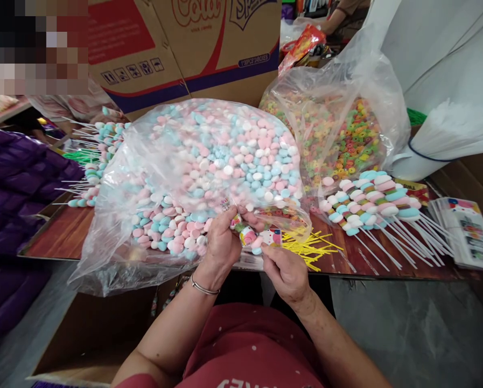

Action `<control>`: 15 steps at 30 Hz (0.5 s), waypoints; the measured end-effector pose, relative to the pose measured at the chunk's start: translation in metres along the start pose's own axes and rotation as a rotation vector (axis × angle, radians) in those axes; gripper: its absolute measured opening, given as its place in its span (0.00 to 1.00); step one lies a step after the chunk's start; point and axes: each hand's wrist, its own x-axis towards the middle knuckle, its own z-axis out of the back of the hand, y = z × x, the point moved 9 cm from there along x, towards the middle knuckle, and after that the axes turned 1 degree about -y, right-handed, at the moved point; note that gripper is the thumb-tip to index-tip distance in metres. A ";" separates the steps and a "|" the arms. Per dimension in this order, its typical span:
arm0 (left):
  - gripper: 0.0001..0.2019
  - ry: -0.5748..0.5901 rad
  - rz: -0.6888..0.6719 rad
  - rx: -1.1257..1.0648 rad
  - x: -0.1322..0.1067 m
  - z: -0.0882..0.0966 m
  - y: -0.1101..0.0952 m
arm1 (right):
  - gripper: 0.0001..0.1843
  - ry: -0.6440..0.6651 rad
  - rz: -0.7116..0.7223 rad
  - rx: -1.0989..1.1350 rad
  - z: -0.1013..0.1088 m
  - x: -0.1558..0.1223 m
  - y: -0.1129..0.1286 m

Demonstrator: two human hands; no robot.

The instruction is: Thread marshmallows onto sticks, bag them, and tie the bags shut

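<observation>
Both hands meet over the front edge of the worktop (63, 231), about midway along it. The left hand (223, 240) is closed, thumb and fingers pinching the upper end of a candy skewer (247, 235), whose pink, white and blue pieces run slantwise down to the right, out of that grip and towards the other hand. The right hand (286, 270) is closed too, its fingertips nipping a printed wrapper (271, 236) at the skewer's lower end, so the skewer spans the short gap between the two grips; whether its stick is inside the wrapper cannot be told. A thin bangle (203, 288) sits on the left wrist. Just behind the hands, a large clear bag of marshmallows (209, 156) fills the middle of the worktop, and a bag of ring candies (338, 134) stands towards the back right. Finished skewers (370, 202) lie fanned near the right edge, beside a stack of wrappers (467, 231). Yellow ties (308, 245) lie scattered near the right hand by the front edge.
</observation>
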 end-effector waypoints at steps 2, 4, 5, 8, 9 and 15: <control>0.09 -0.024 -0.042 0.009 -0.002 0.002 -0.001 | 0.22 0.008 0.030 -0.025 0.000 0.000 0.004; 0.10 -0.057 -0.102 0.024 -0.003 0.004 -0.003 | 0.24 0.017 0.066 -0.072 -0.001 0.001 0.010; 0.10 -0.070 -0.124 0.028 -0.004 0.005 -0.003 | 0.24 0.021 0.082 -0.095 -0.002 0.001 0.013; 0.10 -0.082 -0.148 0.033 -0.006 0.005 -0.001 | 0.23 0.030 0.102 -0.115 -0.005 0.002 0.017; 0.10 -0.081 -0.152 0.039 -0.006 0.005 -0.001 | 0.22 0.025 0.099 -0.106 -0.005 0.003 0.017; 0.07 -0.110 -0.128 0.068 -0.008 0.007 0.003 | 0.17 0.028 0.027 -0.035 -0.012 0.002 0.006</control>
